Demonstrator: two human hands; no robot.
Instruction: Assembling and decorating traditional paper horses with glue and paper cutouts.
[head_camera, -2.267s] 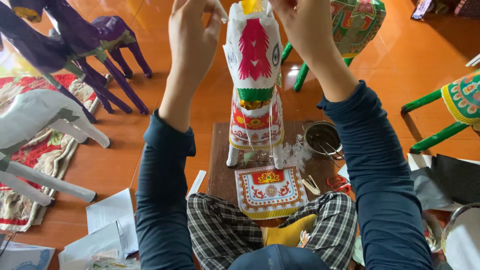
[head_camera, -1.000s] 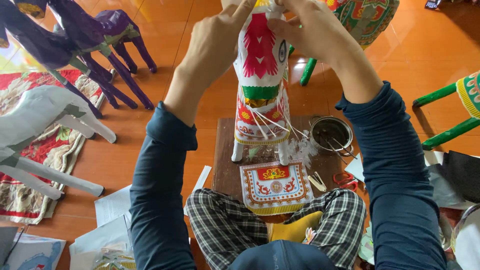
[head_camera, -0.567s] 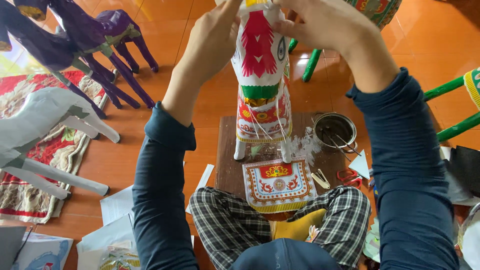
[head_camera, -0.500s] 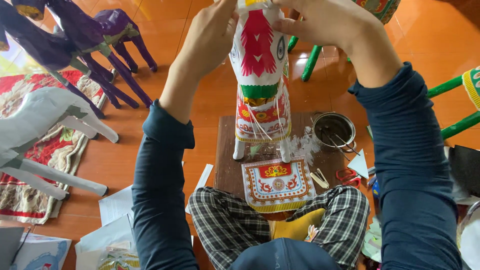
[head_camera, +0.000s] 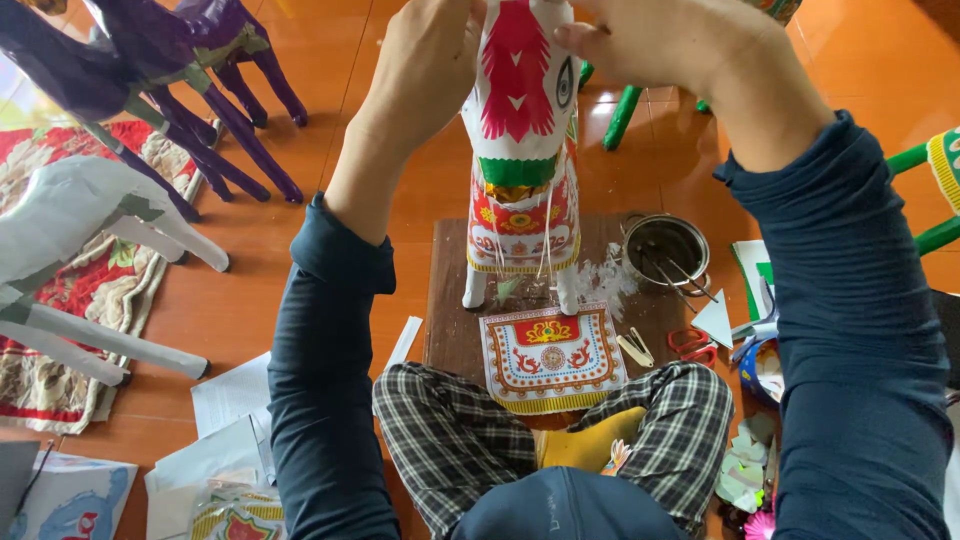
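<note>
Both hands up on paper horse (head_camera: 522, 150), standing upright on wooden board (head_camera: 450, 300) on floor. Left hand (head_camera: 425, 60) gripping its head side; right hand (head_camera: 650, 40) pinching top edge. Metal bowl (head_camera: 665, 248) just right.

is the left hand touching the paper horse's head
Touching: the head view shows the left hand pressed against the side of the paper horse, with no gap between them.

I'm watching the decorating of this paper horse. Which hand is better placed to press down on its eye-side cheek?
Probably the right hand: its fingertips already lie by the painted eye on the paper horse. The left hand grips the far side.
</note>
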